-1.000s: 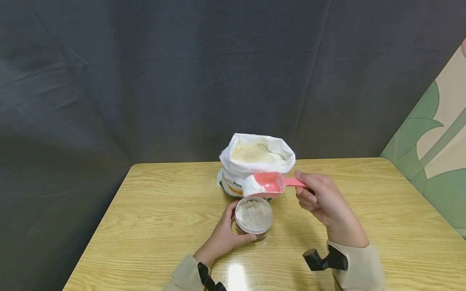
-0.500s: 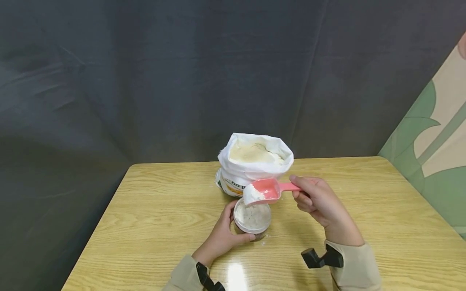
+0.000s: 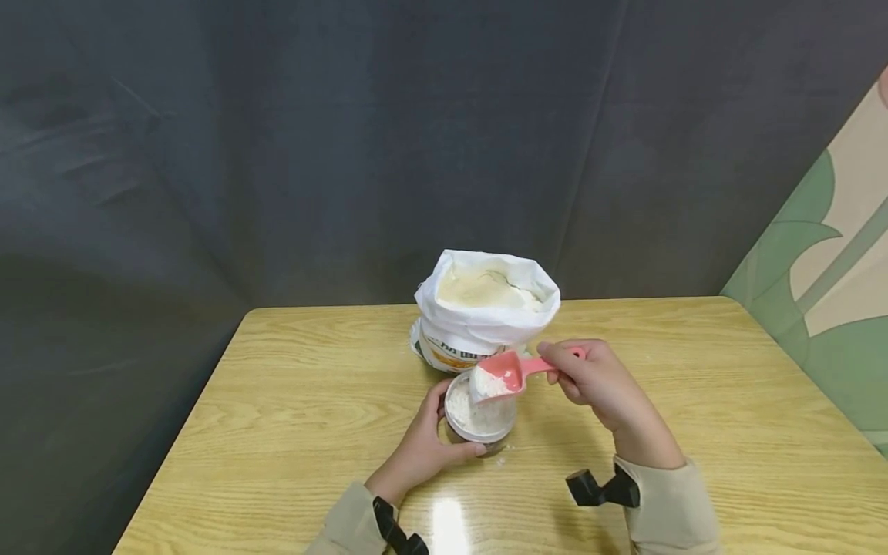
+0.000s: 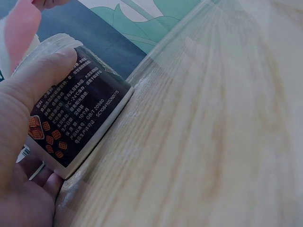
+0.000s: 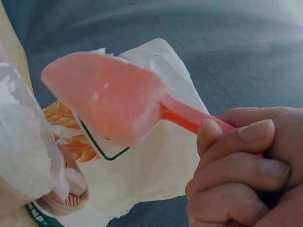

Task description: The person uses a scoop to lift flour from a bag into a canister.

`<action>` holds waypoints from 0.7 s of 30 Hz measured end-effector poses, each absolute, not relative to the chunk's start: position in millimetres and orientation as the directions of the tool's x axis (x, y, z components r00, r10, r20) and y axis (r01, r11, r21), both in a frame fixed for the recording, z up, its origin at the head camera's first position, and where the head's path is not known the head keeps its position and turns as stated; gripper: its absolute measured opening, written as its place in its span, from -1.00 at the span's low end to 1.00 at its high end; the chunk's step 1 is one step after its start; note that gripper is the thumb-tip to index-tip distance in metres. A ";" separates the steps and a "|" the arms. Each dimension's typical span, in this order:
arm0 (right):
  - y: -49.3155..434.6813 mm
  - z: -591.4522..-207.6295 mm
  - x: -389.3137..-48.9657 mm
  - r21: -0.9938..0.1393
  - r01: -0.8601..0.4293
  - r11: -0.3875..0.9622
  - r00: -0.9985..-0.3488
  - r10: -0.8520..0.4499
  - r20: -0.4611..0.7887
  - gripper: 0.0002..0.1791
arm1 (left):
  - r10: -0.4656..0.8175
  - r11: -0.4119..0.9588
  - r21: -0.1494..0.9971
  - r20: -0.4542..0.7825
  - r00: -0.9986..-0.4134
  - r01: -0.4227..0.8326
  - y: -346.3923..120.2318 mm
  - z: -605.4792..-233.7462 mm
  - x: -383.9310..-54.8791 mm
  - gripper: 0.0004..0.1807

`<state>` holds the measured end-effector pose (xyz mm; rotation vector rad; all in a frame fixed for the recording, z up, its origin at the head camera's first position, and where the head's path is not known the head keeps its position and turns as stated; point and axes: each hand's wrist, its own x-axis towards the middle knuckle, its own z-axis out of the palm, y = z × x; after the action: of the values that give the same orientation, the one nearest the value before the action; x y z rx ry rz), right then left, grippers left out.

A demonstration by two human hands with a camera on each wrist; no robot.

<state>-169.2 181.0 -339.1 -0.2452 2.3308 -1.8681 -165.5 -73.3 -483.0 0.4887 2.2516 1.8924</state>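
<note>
A pink scoop (image 3: 509, 370) carries white powder at its front, low over the mouth of a round jar (image 3: 479, 420). My right hand (image 3: 590, 378) grips the scoop's handle; in the right wrist view the fingers (image 5: 232, 175) curl round it. The left hand (image 3: 430, 443) holds the jar on the table, thumb in front and fingers behind. The jar is clear-rimmed, with a dark printed label (image 4: 80, 109) in the left wrist view, and whitish powder lies inside. Just behind it stands an open white bag (image 3: 486, 320) full of pale powder.
The wood-grain table (image 3: 312, 401) has a little spilled powder (image 3: 501, 461) near the jar. A dark curtain (image 3: 347, 154) hangs behind the table's back edge. At the right is a wall panel with green leaf shapes (image 3: 839, 339).
My right hand has moved the scoop down and a little left, from in front of the bag to over the jar, its front tipping lower. The left hand still holds the jar in place.
</note>
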 end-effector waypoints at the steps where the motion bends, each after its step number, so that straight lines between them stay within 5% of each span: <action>1: 180.1 -339.5 -169.3 -0.970 -0.044 0.238 -0.978 -0.210 -0.007 -0.58 | 0.347 0.144 0.979 0.086 -0.934 0.144 -73.3 -482.7 -165.6 0.13; 21: 151.6 -330.2 -153.9 -0.770 -0.137 0.623 -0.990 -0.107 0.090 -0.59 | 0.352 0.137 0.977 0.107 -0.930 0.164 -73.7 -483.7 -166.9 0.14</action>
<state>-153.9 151.6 -330.2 -0.2155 2.8623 -1.3626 -166.9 -73.7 -483.7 0.5157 2.2526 1.9031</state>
